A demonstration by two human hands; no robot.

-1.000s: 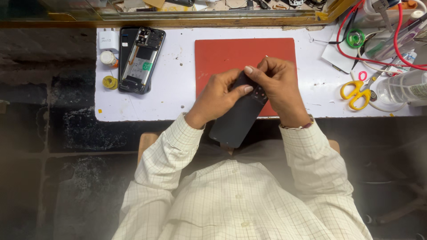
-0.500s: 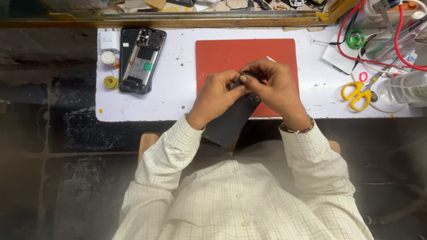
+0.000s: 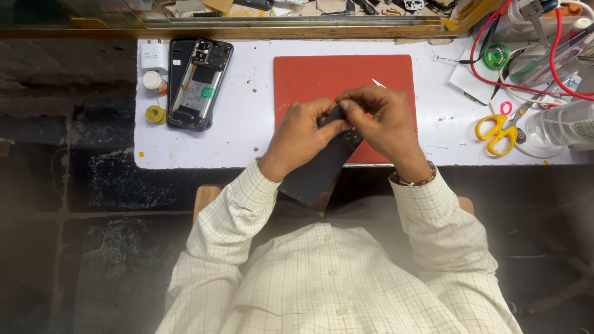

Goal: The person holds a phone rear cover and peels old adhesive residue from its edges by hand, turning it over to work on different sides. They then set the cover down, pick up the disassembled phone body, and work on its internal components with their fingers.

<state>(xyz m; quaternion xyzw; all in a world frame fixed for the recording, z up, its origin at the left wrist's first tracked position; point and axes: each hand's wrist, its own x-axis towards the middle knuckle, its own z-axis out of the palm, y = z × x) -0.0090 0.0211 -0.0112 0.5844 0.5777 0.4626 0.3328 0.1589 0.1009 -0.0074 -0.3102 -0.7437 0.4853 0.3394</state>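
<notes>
Dark panel (image 3: 318, 170): gripped by left hand (image 3: 303, 136) and right hand (image 3: 377, 120) over red mat (image 3: 309, 80), at table (image 3: 247, 130) front edge; opened phone (image 3: 199, 83) rear-left.

Matt dark panel (image 3: 315, 170) with smooth face, matt red mat (image 3: 309, 80) looking rubbery, smooth white tabletop (image 3: 247, 136) speckled with marks, glossy yellow plastic scissor handles (image 3: 498, 133), clear glossy plastic bottle (image 3: 566, 124), soft checked cloth sleeves (image 3: 238, 210), rough dark floor (image 3: 99, 179)
</notes>
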